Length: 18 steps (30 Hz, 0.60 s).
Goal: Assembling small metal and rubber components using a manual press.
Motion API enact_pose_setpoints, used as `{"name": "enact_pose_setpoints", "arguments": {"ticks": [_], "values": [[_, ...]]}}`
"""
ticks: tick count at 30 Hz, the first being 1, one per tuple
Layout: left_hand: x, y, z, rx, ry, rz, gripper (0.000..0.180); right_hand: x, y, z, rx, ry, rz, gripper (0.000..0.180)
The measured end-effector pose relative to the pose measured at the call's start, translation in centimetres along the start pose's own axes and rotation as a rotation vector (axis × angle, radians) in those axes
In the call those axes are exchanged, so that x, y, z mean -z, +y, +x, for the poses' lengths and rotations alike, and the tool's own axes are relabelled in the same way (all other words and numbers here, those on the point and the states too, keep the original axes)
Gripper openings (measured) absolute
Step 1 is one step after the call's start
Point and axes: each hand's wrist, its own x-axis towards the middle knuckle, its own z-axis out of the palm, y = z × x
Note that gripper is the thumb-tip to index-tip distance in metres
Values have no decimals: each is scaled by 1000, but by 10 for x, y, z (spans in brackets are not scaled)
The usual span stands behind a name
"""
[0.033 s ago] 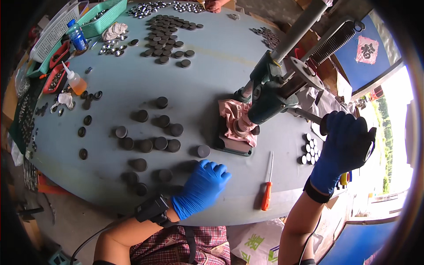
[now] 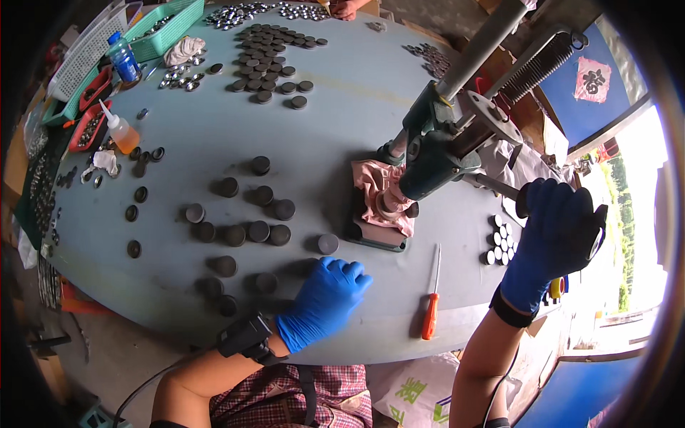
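My right hand (image 2: 553,225), in a blue glove, is wrapped round the lever (image 2: 499,187) of a green hand press (image 2: 439,153). Pink cloth (image 2: 371,189) covers the base under the press head, which is down against it. My left hand (image 2: 325,296), also gloved in blue, rests on the table near its front edge with the fingers curled in; whatever may be inside them is hidden. Just beyond its knuckles lies a dark round cap (image 2: 328,244). Several more dark round caps (image 2: 258,231) are spread out to the left of that hand.
An orange-handled screwdriver (image 2: 430,317) lies between my hands. White-topped round pieces (image 2: 497,246) cluster by the right forearm. Many dark discs (image 2: 264,64) cover the far table. A glue bottle (image 2: 123,133), blue bottle (image 2: 125,60) and green basket (image 2: 168,32) stand left. Another person's hand (image 2: 345,8) works at the far edge.
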Motion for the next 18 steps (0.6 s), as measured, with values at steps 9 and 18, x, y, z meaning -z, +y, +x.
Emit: {"name": "enact_pose_setpoints", "arguments": {"ticks": [9,18], "values": [[-4,-62,89,139,545,-412,33,22,-2,50,-261,-3,-9,41],[-17,-46,124,74,564,-543,68,29,4,89,-485,212,-102,36]]}}
